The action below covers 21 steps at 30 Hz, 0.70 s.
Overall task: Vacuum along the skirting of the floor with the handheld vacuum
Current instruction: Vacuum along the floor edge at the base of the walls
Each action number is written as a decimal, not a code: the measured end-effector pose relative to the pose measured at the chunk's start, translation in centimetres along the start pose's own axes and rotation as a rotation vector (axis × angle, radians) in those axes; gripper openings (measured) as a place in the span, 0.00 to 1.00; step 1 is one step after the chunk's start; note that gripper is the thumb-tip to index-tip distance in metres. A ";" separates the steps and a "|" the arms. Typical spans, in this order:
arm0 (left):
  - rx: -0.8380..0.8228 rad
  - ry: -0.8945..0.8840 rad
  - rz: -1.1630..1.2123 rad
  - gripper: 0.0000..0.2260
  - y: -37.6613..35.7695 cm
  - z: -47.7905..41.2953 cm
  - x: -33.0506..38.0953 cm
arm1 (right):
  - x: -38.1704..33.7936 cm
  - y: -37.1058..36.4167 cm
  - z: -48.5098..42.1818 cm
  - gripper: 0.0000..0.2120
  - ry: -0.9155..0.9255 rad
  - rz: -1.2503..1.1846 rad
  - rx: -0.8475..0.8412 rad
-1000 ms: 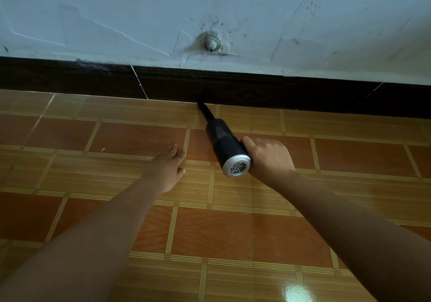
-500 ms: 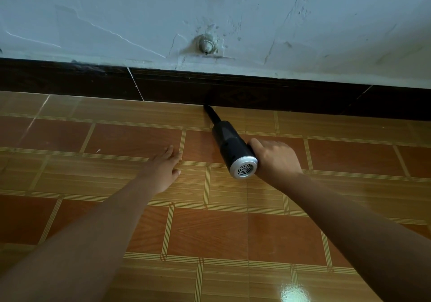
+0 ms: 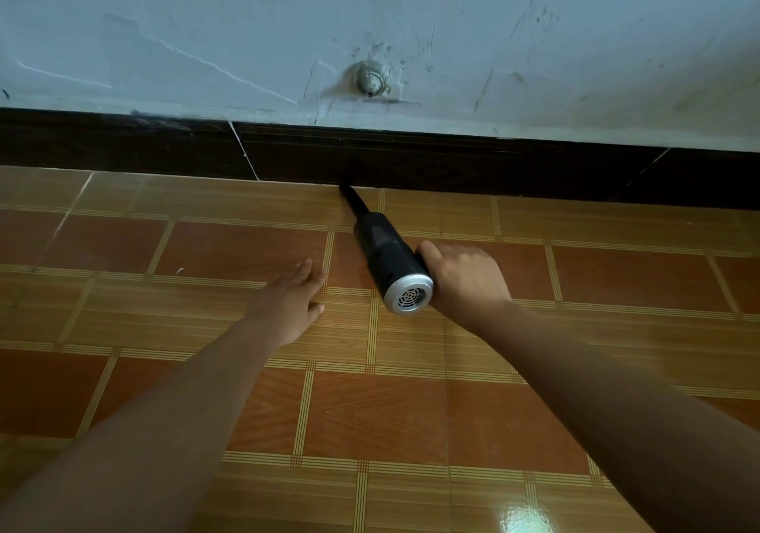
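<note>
Setting: indoor room, most likely a lived-in home. Evidence: glossy tiled floor (image 3: 370,417) in alternating terracotta and wood-grain squares, with a bright light reflection near the bottom edge. Dark brown skirting board (image 3: 452,162) runs along the floor's far edge, with visible joints between sections. Above it, pale blue painted wall (image 3: 205,18), scuffed, scratched and cracked, paint worn. A small round metal fitting (image 3: 371,78) is set low in the wall just above the skirting.
</note>
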<state>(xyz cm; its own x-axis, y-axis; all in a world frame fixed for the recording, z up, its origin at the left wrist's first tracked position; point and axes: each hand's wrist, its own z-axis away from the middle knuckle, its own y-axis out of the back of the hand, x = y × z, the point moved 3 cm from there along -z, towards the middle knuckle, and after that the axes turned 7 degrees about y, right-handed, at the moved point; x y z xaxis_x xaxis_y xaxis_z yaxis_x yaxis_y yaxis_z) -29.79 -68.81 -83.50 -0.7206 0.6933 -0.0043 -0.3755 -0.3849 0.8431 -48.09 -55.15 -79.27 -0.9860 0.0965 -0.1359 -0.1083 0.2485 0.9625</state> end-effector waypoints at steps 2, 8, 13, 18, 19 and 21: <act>0.008 -0.001 -0.011 0.27 0.1 0.1 0.2 | 0.2 0.1 0.2 0.12 -0.004 0.002 0.001; 0.015 0.009 -0.038 0.27 0.3 0.1 0.5 | 1.4 0.9 1.7 0.11 -0.019 0.014 0.003; 0.007 0.012 -0.051 0.27 0.3 0.1 0.7 | 2.6 2.0 3.2 0.12 -0.045 0.036 -0.006; 0.003 0.030 -0.050 0.27 0.3 0.2 0.8 | 3.4 3.1 4.6 0.14 -0.072 0.082 -0.007; 0.004 0.035 -0.055 0.27 0.3 0.2 0.8 | 3.6 3.3 4.8 0.14 -0.076 0.089 -0.008; 0.004 0.038 -0.066 0.27 0.3 0.1 0.9 | 3.9 3.5 5.3 0.14 -0.082 0.092 -0.009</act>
<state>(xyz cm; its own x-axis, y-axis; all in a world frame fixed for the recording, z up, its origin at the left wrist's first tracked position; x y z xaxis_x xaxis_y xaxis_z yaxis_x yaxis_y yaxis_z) -30.48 -68.23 -83.20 -0.7160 0.6935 -0.0805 -0.4205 -0.3363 0.8427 -51.68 -48.82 -77.62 -0.9782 0.1972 -0.0649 -0.0190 0.2261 0.9739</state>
